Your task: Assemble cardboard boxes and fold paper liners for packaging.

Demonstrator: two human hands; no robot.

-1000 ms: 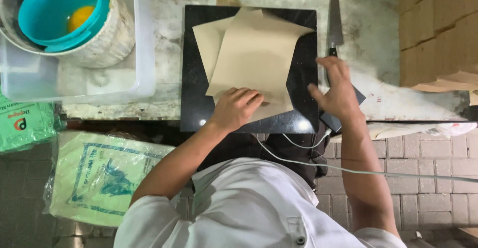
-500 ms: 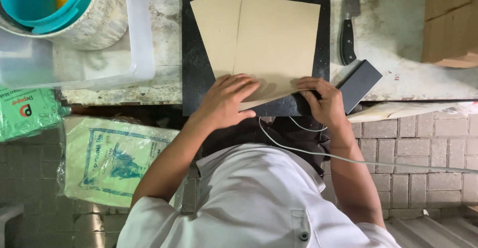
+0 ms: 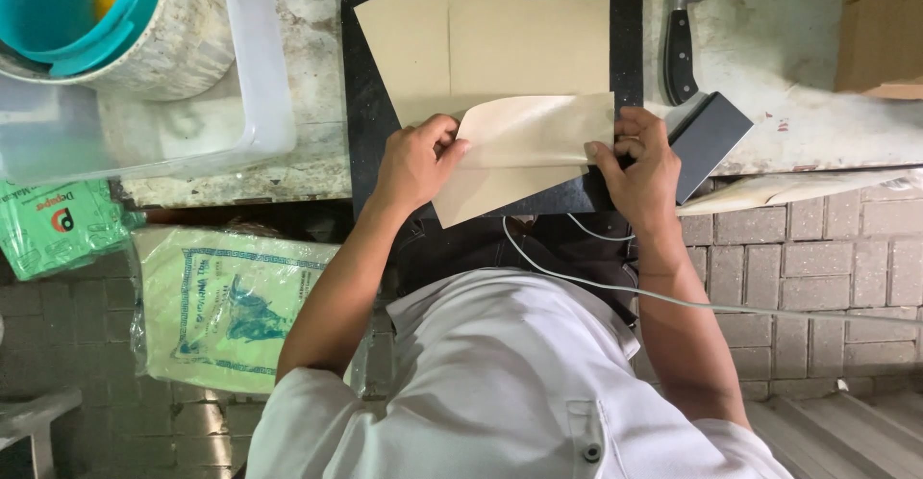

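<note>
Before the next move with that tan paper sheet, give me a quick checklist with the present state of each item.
1. Left hand grips the tan paper sheet's folded edge: ok.
2. Right hand pinches the opposite corner: ok.
3. Sheet lies on the black rectangular board: ok.
4. Black-handled knife lies apart from both hands: ok.
5. Dark flat block touching the right hand: cannot tell.
6. Fold edges aligned: cannot tell.
</note>
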